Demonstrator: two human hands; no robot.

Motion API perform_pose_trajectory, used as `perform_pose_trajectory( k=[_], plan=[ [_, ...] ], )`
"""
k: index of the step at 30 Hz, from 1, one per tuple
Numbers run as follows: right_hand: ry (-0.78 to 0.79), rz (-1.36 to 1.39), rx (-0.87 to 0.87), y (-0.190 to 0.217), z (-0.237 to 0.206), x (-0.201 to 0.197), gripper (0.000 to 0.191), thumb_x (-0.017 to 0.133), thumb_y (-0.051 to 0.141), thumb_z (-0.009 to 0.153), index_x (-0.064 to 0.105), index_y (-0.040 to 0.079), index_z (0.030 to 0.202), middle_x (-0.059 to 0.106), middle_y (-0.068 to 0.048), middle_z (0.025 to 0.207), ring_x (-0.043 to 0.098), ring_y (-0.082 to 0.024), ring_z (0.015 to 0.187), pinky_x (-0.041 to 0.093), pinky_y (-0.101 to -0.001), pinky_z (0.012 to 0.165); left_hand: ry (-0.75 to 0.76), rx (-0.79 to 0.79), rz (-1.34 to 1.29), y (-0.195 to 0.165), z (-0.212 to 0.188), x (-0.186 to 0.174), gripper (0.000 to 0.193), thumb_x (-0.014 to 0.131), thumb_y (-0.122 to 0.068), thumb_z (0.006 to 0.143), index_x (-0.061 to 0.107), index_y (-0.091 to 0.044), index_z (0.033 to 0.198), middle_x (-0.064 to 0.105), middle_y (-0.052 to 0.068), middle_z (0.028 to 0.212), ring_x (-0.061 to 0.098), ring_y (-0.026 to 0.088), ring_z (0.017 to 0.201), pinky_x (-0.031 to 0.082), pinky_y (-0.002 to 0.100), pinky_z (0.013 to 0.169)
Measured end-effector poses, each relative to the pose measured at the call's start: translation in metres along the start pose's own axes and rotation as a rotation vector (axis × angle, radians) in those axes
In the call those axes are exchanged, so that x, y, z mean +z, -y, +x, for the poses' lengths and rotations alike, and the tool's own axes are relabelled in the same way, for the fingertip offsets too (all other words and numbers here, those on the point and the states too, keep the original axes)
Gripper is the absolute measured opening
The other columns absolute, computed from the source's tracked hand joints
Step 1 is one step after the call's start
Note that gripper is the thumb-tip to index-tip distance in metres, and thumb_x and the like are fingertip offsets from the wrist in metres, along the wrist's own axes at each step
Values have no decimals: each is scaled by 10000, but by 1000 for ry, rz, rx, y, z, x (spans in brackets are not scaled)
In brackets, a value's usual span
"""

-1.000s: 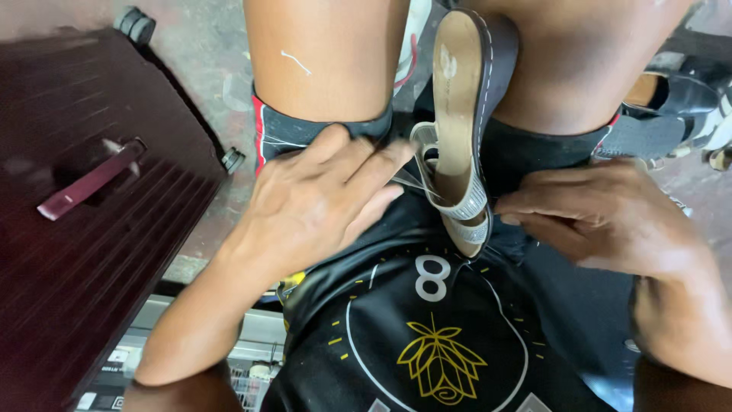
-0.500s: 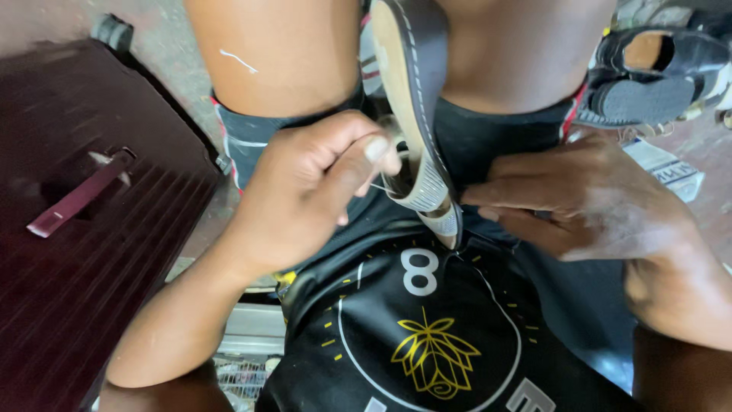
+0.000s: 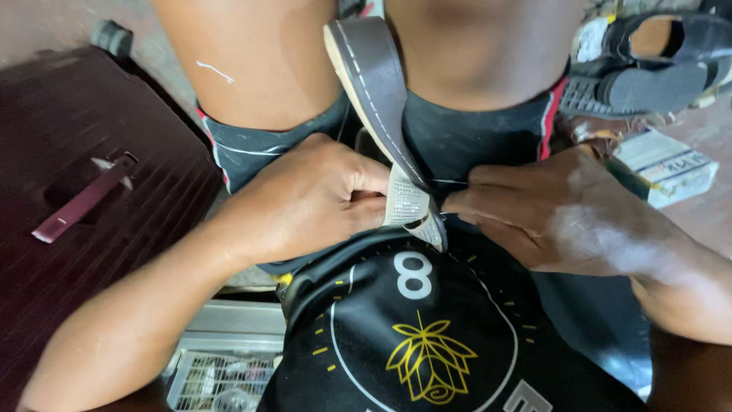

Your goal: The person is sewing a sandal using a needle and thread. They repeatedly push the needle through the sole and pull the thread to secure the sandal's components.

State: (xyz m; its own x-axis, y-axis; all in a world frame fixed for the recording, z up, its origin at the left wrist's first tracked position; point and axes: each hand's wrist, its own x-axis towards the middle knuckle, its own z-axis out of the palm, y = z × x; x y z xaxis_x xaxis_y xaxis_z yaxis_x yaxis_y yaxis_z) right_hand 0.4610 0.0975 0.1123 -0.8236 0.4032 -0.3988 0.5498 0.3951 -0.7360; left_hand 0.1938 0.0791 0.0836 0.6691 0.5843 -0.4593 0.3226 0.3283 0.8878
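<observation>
Shoe (image 3: 377, 107) clamped sole-up between knees. Strap (image 3: 408, 206) pinched closed in left hand (image 3: 305, 202); thread end pulled by right hand (image 3: 549, 214), fingers narrow. Thread best kept taut, strap held steady.

Soft, even daylight; faint shadows between the knees; slight blur and stretching toward the edges

A cobbler's floor-level workspace was indicated by a grey sandal (image 3: 377, 99) gripped between knees, black sandals (image 3: 648, 65) piled nearby, and a maroon case (image 3: 84, 214).
</observation>
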Motion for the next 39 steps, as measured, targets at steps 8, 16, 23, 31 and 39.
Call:
perform_pose_trajectory(
  k=[8, 16, 23, 31, 39],
  plan=[
    [-18, 84, -61, -5, -2, 8, 259, 774, 96, 772, 700, 84, 1019, 650, -17, 754, 662, -170, 512, 496, -322, 385, 265, -198, 154, 2, 9, -8, 208, 723, -181, 809, 792, -182, 1004, 790, 71, 916, 764, 228, 802, 572, 339, 762],
    [-65, 94, -100, -11, -2, 18, 289, 770, 120, 834, 674, 87, 1105, 645, 10, 813, 628, -129, 534, 409, -313, 382, 160, -131, 83, 5, 4, -6, 202, 730, -214, 828, 799, -206, 1017, 785, 59, 931, 745, 254, 768, 562, 353, 731],
    [-94, 101, -74, -9, -2, 18, 272, 753, 66, 784, 674, 71, 1044, 650, -32, 768, 667, -184, 551, 477, -343, 429, 15, -135, 44, 6, 2, 1, 206, 749, -227, 816, 796, -180, 1011, 774, 89, 881, 742, 223, 698, 567, 335, 671],
    [-109, 245, 132, 1, -7, 32, 187, 699, 28, 842, 683, 53, 1026, 646, -72, 716, 666, -197, 520, 499, -333, 437, 53, -282, -19, 6, 5, 5, 192, 753, -262, 791, 809, -229, 972, 792, 55, 827, 760, 193, 656, 582, 320, 686],
    [-78, 36, 7, -2, -19, 44, 274, 611, 134, 874, 622, 56, 1136, 668, -77, 964, 703, -181, 710, 533, -275, 562, 81, -182, 90, 8, 3, 7, 190, 739, -227, 831, 808, -244, 1007, 788, 54, 955, 742, 273, 847, 563, 378, 792]
  ],
)
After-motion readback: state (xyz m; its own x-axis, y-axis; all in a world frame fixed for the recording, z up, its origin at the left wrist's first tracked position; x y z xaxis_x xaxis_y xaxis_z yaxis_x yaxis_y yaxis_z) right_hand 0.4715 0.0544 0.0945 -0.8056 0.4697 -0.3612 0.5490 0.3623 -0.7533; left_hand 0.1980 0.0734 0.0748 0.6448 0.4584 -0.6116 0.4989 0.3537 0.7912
